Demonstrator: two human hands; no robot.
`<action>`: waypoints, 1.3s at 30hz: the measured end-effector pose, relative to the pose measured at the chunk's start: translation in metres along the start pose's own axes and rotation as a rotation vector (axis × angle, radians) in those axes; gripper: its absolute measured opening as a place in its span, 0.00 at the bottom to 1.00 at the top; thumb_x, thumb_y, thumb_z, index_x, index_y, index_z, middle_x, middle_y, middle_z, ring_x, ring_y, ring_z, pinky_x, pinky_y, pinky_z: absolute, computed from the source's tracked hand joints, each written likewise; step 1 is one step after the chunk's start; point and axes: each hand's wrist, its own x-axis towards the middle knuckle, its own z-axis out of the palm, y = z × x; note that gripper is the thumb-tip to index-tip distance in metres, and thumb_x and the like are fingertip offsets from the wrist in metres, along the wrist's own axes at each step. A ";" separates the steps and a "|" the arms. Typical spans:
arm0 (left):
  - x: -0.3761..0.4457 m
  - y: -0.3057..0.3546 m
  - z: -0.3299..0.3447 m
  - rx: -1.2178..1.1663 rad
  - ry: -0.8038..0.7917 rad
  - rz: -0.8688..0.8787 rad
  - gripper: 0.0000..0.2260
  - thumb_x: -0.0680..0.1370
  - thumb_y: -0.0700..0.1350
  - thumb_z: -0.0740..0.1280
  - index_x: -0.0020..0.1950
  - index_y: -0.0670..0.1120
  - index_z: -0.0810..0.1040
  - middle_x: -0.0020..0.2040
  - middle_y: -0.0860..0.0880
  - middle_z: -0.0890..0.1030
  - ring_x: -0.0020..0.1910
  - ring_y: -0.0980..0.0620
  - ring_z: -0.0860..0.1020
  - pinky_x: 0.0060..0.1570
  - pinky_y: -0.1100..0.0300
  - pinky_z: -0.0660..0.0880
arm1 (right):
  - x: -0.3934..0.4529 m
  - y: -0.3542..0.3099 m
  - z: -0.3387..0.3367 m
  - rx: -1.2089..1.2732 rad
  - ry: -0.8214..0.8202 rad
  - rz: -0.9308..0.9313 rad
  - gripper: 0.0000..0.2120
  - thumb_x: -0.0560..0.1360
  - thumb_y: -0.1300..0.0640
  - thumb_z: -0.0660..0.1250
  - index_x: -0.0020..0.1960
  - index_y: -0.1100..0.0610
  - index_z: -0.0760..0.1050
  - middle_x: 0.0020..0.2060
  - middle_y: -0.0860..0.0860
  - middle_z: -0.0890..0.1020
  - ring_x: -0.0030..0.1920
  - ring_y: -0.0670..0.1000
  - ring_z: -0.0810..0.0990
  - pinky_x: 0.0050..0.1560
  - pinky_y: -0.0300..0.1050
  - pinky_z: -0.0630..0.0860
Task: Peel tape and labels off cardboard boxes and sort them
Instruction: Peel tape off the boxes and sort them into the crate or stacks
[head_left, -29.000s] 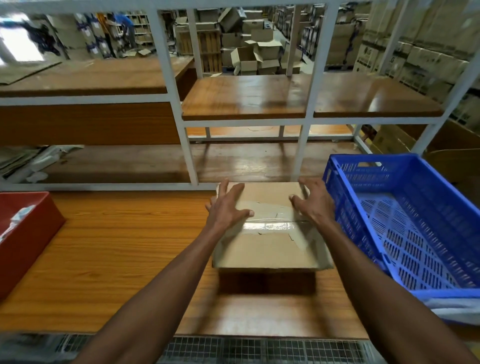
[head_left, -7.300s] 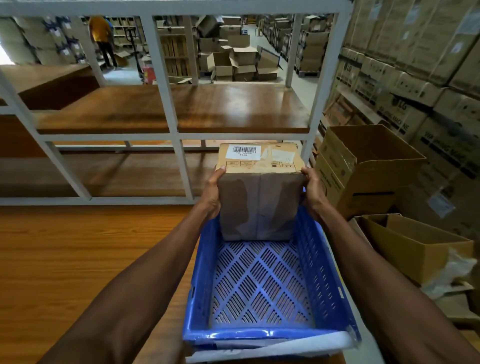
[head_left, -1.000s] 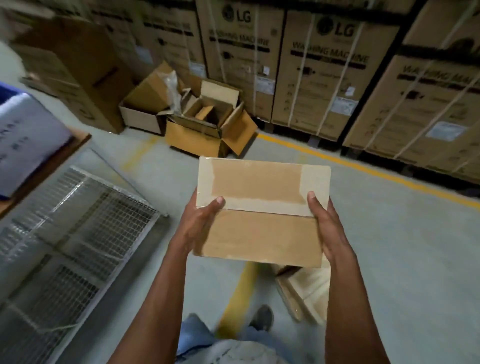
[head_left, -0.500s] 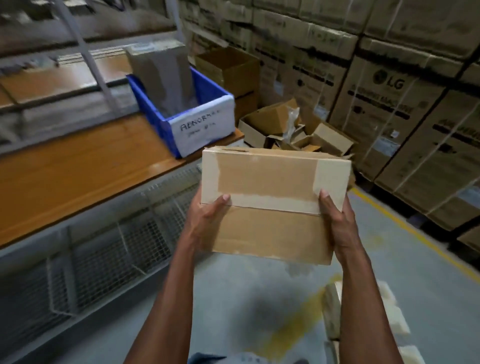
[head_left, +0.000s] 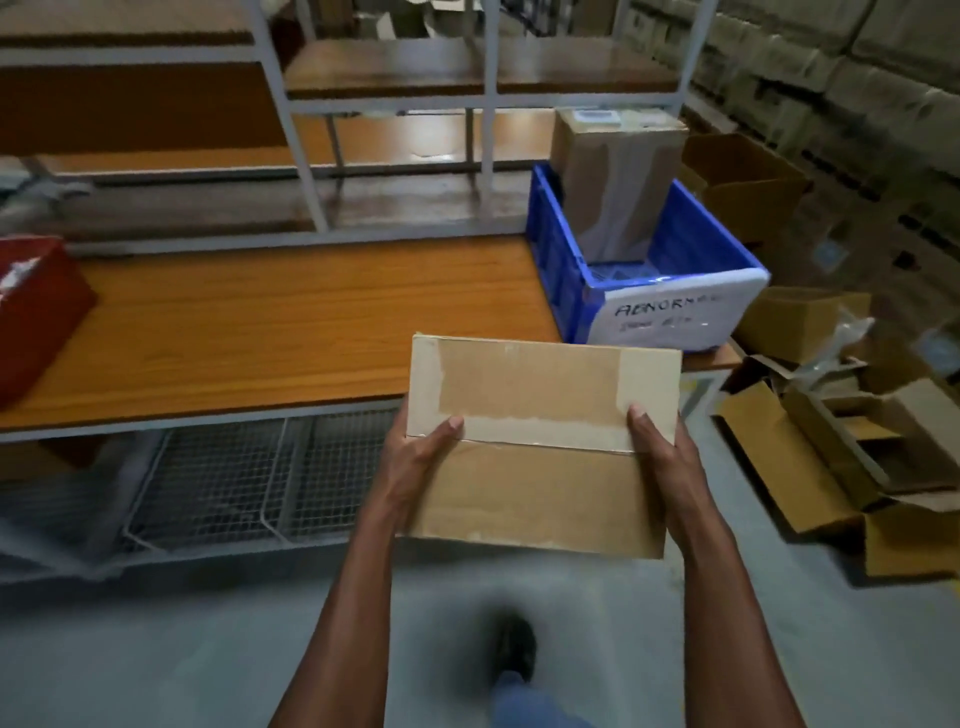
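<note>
I hold a flat brown cardboard box (head_left: 535, 467) in the air in front of the wooden table (head_left: 260, 332). Clear tape runs along its top seam and down both ends. My left hand (head_left: 415, 462) grips the box's left side with the thumb on top. My right hand (head_left: 660, 452) grips the right side the same way. On the table's right end stands a blue crate (head_left: 670, 301) with a white handwritten label. A taller taped box (head_left: 615, 176) with a white label on top stands upright inside it.
A red bin (head_left: 36, 306) sits at the table's left edge. White metal shelving (head_left: 306, 156) rises behind the table, wire mesh below it. Open and flattened cardboard boxes (head_left: 841, 457) lie on the floor at right. Stacked cartons line the right wall. My foot (head_left: 514, 649) is on the grey floor.
My view has swung left from the stacked cartons and floor boxes to face the table. The box stays in both hands and is now nearer the table's front edge.
</note>
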 end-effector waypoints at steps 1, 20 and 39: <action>0.011 0.004 -0.004 -0.001 0.021 0.011 0.32 0.71 0.60 0.79 0.72 0.57 0.74 0.60 0.47 0.85 0.56 0.42 0.85 0.53 0.37 0.82 | 0.020 -0.002 0.011 -0.002 -0.032 -0.009 0.27 0.72 0.28 0.67 0.68 0.34 0.72 0.60 0.37 0.80 0.61 0.46 0.79 0.63 0.54 0.74; 0.193 0.058 -0.073 -0.008 0.329 -0.124 0.24 0.73 0.52 0.79 0.67 0.49 0.78 0.52 0.51 0.88 0.47 0.53 0.87 0.41 0.60 0.82 | 0.245 -0.040 0.167 -0.011 -0.245 0.150 0.28 0.72 0.32 0.74 0.65 0.46 0.79 0.55 0.44 0.85 0.55 0.49 0.83 0.57 0.50 0.78; 0.415 0.096 -0.139 0.410 0.177 -0.028 0.40 0.68 0.55 0.82 0.75 0.54 0.66 0.64 0.53 0.79 0.61 0.51 0.78 0.55 0.54 0.76 | 0.414 -0.092 0.288 -0.489 -0.138 0.159 0.49 0.65 0.24 0.70 0.75 0.53 0.68 0.70 0.53 0.77 0.66 0.59 0.77 0.63 0.56 0.75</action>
